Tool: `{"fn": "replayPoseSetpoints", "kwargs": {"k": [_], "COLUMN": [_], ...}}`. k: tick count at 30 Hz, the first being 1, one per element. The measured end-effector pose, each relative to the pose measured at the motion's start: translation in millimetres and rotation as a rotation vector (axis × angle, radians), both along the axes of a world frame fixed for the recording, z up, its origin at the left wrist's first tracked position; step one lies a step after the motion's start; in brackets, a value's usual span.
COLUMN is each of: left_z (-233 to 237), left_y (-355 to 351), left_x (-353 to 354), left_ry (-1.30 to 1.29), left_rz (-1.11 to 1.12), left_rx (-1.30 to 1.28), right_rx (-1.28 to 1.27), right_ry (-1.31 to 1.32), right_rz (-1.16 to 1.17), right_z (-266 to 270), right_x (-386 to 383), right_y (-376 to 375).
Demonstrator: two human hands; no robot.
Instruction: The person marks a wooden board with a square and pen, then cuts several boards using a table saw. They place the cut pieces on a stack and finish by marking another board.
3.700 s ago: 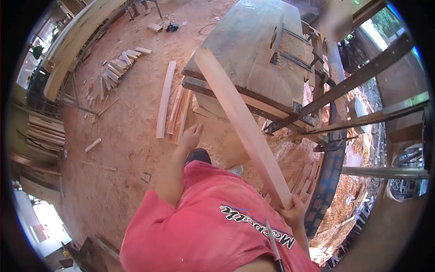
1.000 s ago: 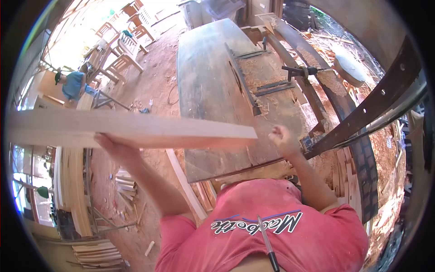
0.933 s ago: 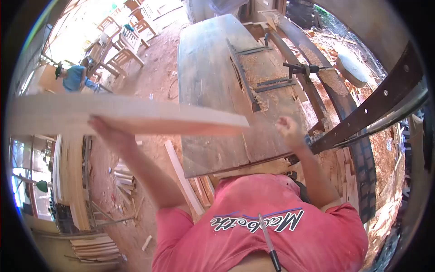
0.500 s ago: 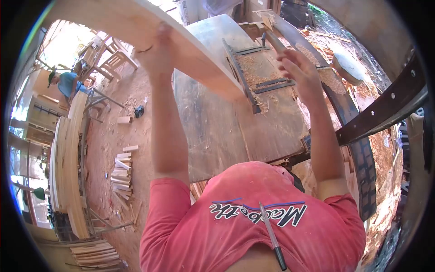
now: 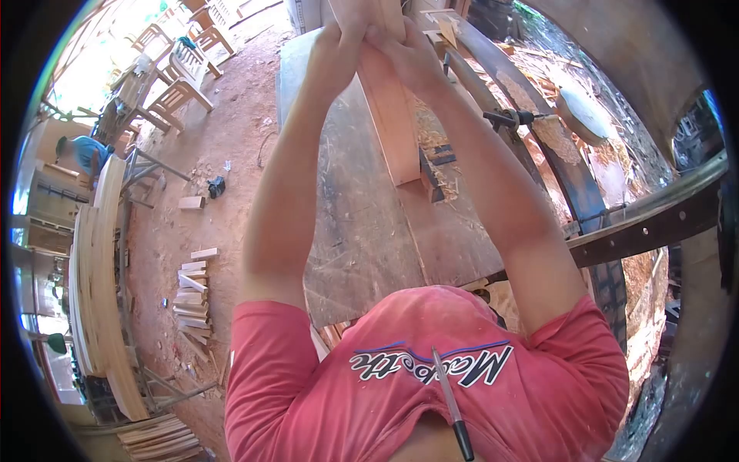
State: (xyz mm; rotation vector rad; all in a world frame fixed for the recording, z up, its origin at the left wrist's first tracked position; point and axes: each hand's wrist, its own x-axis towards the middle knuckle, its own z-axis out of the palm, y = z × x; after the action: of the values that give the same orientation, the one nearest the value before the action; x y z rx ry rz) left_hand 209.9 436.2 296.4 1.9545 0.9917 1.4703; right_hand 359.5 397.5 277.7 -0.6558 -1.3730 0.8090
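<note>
A long pale wooden board [image 5: 391, 115] runs from the top edge down over the worktable [image 5: 350, 223], its near end by a dark metal bar [image 5: 433, 181]. Around the board's left side, near the top, my left hand [image 5: 336, 58] is closed. My right hand [image 5: 404, 54] grips its right side, close beside the left, the thumbs almost meeting. Part of the metal frame with wood shavings is hidden behind the board and my right forearm.
Long planks [image 5: 104, 285] are stacked at the left, with small wood blocks [image 5: 192, 296] on the floor. A person in blue [image 5: 85, 154] is at far left. Wooden chairs [image 5: 181, 96] stand at upper left. A curved metal bar [image 5: 654, 223] crosses the right side.
The board has swung from upper left to nearly straight ahead. My right hand has come over from the right and closed on it, and my left hand has moved right along with it.
</note>
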Motion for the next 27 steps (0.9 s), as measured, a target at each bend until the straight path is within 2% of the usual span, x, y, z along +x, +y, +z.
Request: {"fn": "replayPoseSetpoints", "kwargs": {"k": [1, 3, 4, 6, 7, 9, 11, 13, 16, 18, 22, 25, 27], "left_z": [-16.7, -98.8, -166.2, -180.8, -184.6, -193.9, -220.0, -221.7, -222.1, -220.3, -222.8, -224.9, -228.7], "left_y": [-2.2, -11.1, 0.5, -37.4, -46.5, -61.7, -61.2, -68.2, -72.1, -73.4, -74.9, -72.3, -67.5], "left_x": [-5.6, -24.1, -26.2, -28.9, -23.8, -11.8, 1.4, 12.4, 12.3, 12.7, 16.1, 18.0, 18.0], "left_ry": [0.122, 0.401, 0.282, 0.757, 0.756, 0.734, 0.675, 0.424, 0.409, 0.402, 0.423, 0.380, 0.386], "left_rz": [-0.125, -0.136, -0.242, -0.158, -0.168, -0.281, -0.289, -0.231, -0.219, -0.211, -0.114, -0.125, -0.135], "left_rx": [-0.003, 0.267, 0.234, -0.523, -0.534, -0.692, -0.721, -0.722, -0.744, -0.751, -0.679, -0.695, -0.731], "right_rx": [-0.011, 0.022, 0.016, 0.084, 0.071, -0.038, -0.041, -0.030, -0.062, -0.034, -0.007, -0.049, -0.194], "right_ry": [-0.001, -0.028, -0.020, 0.102, 0.100, 0.266, 0.188, 0.113, 0.141, 0.225, 0.196, 0.183, 0.175], "right_rz": [-0.006, -0.063, -0.076, 0.008, 0.003, -0.016, -0.002, 0.005, 0.001, 0.116, 0.054, 0.013, 0.016], "right_z": [-3.3, -8.6, -8.6, -8.2, -10.9, -15.4, -14.7, -7.8, -12.3, -23.4, -25.4, -20.9, -19.2], "right_x": [2.3, 9.0, 10.8, 11.1, 12.1, 11.7, 21.2, 25.3, 22.8, 19.7, 16.2, 14.1, 16.2], "right_y": [3.2, 10.8, 13.9, 19.7, 23.5, 27.0, 21.4, 12.0, 8.1, 10.1, 8.7, 9.8, 12.6]}}
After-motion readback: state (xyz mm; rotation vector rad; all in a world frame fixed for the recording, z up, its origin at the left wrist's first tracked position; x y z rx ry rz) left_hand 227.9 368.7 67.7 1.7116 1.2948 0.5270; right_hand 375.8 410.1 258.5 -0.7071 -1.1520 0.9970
